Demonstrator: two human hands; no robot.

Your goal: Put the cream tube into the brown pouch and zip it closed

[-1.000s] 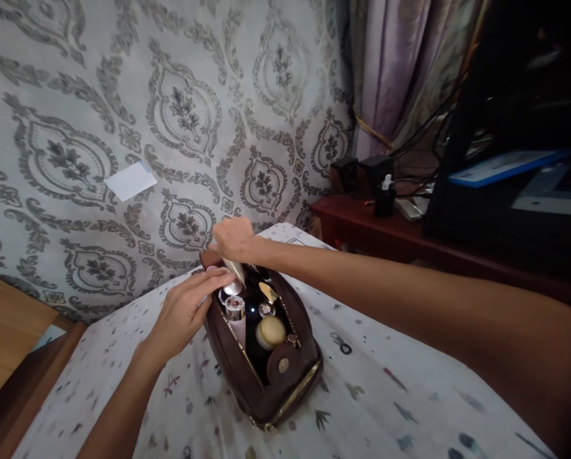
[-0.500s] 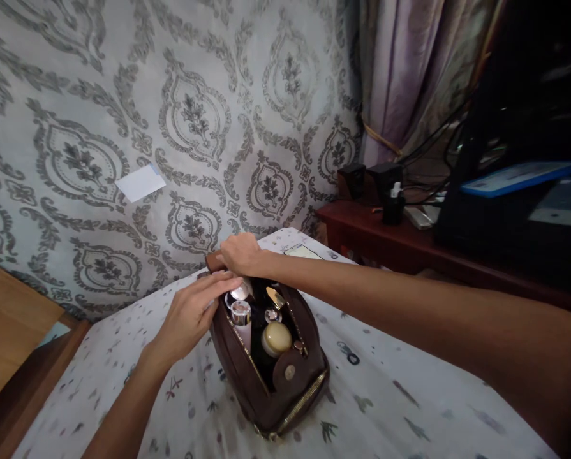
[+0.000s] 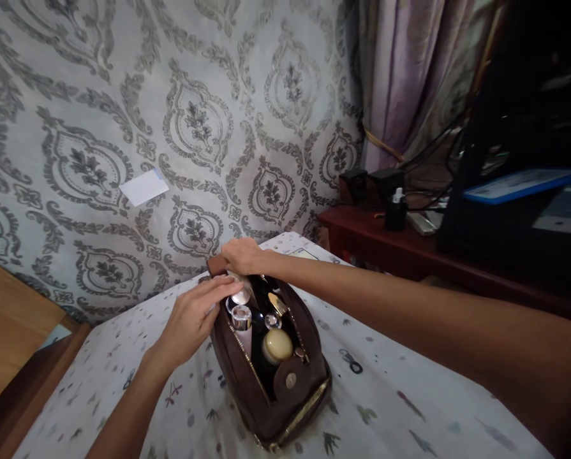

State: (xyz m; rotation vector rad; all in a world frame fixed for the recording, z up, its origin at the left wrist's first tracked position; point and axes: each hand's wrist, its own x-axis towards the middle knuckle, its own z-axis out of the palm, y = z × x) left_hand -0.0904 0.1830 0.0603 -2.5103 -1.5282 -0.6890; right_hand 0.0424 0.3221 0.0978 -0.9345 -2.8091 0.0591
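Observation:
A dark brown bag (image 3: 266,421) lies unzipped on the patterned white cloth (image 3: 385,395). Inside it show a round cream-coloured jar (image 3: 277,346), a pink bottle with a silver cap (image 3: 242,322), a gold-capped item (image 3: 277,304) and other cosmetics. My left hand (image 3: 196,312) rests on the bag's left edge, its extended fingers touching a round silver-topped item (image 3: 240,295). At the far end, beside the brown strap (image 3: 217,265), my right hand (image 3: 243,256) is curled closed; what its fingers grip is hidden.
A phone (image 3: 304,254) lies beyond my right forearm. To the right stands a dark red desk (image 3: 362,223) with a small dropper bottle (image 3: 397,209), cables and a large black screen. A patterned wall rises behind; a wooden piece of furniture (image 3: 12,319) is at left.
The view has shifted slightly. My right hand has moved a little relative to the bag's far end, and more of the contents there shows. My left hand keeps its place.

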